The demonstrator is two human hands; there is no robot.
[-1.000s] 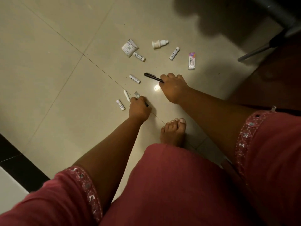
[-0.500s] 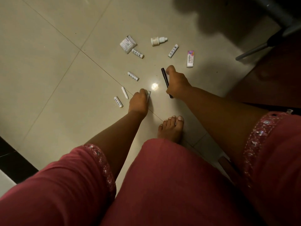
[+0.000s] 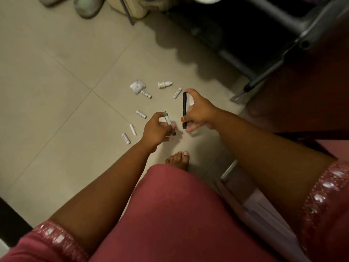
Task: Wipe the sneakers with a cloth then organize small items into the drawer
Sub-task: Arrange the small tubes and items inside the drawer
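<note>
Head view: right hand (image 3: 199, 112) pinches a black pen (image 3: 184, 112) upright, w/ a pale packet (image 3: 191, 102) tucked behind its fingers. Left hand (image 3: 156, 128) grips a small tube (image 3: 167, 120), fingers curled round it. Both are off the floor (image 3: 56, 91). Loose bits still lie there: sachet (image 3: 137, 86), dropper (image 3: 164, 84), several white sticks, e.g. one (image 3: 141, 114) near the left hand. Sneakers (image 3: 86, 6) sit at the top edge; drawer not in view. Risk: right hand is overloaded, so packet or pen may slip and roll away. Dim light, so small sticks could get missed or stepped on by the bare foot (image 3: 178, 159).
</note>
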